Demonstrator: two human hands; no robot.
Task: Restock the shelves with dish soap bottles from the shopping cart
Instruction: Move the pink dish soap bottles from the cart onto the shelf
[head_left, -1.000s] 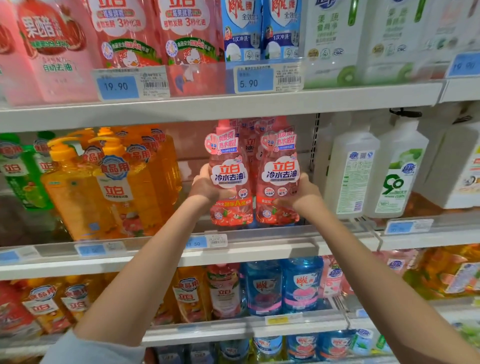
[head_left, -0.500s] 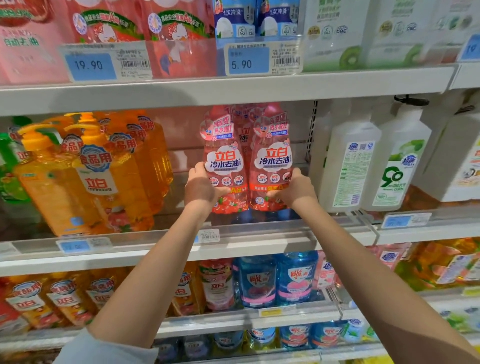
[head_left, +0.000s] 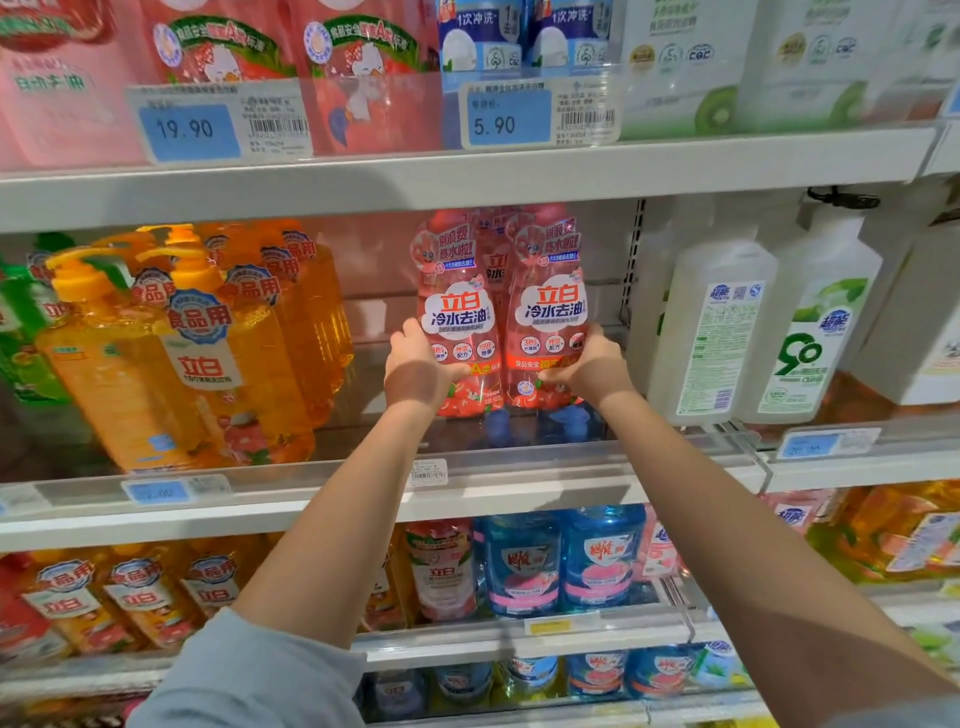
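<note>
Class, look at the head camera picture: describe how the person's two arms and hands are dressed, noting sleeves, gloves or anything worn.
Both hands, left hand and right hand, are bare: no gloves, rings, watch or bracelets show. The forearms are uncovered. A grey sleeve covers the left upper arm; a sliver of grey cloth shows at the right arm's bottom edge.

Both arms outstretched, left hand and right hand clasped.

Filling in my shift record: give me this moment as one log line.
step: shelving | left hand: holds left pink bottle | right hand: holds right pink bottle | place: middle shelf, between orange bottles and white bottles
</note>
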